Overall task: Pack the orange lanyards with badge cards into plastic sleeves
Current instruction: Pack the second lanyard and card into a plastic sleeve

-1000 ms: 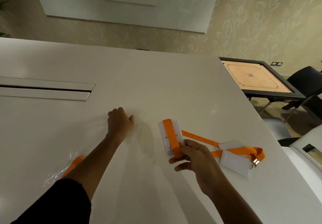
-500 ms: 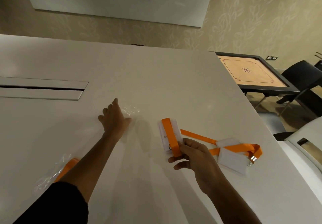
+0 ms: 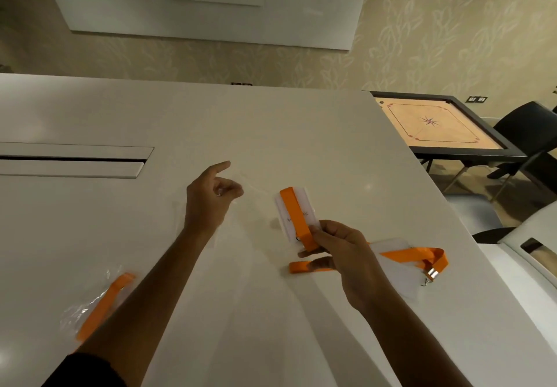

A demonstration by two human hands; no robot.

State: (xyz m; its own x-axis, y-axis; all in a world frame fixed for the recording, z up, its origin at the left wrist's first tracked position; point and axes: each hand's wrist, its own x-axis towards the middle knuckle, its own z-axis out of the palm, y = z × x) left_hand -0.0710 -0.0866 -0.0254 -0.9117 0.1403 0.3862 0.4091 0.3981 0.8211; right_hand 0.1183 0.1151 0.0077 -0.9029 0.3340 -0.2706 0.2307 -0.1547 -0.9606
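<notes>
Fingers of the right hand [image 3: 337, 251] pinched the white badge card wrapped in flat orange lanyard ribbon [image 3: 297, 219], lifted just above the white tabletop [image 3: 301, 127]. The left hand [image 3: 208, 197] pinched a corner of the clear thin plastic sleeve [image 3: 253, 188] lying beside it. A second orange lanyard with its white card [image 3: 413, 258] lay under the right wrist; an already sleeved orange lanyard [image 3: 102, 305] sat near the left forearm. The bundle looked light, the card stiff, the ribbon limp and apt to unwind, so holding across card and ribbon seemed wise. The sleeve looked flimsy and slippery. Open table stretched ahead; its right edge lay near.
</notes>
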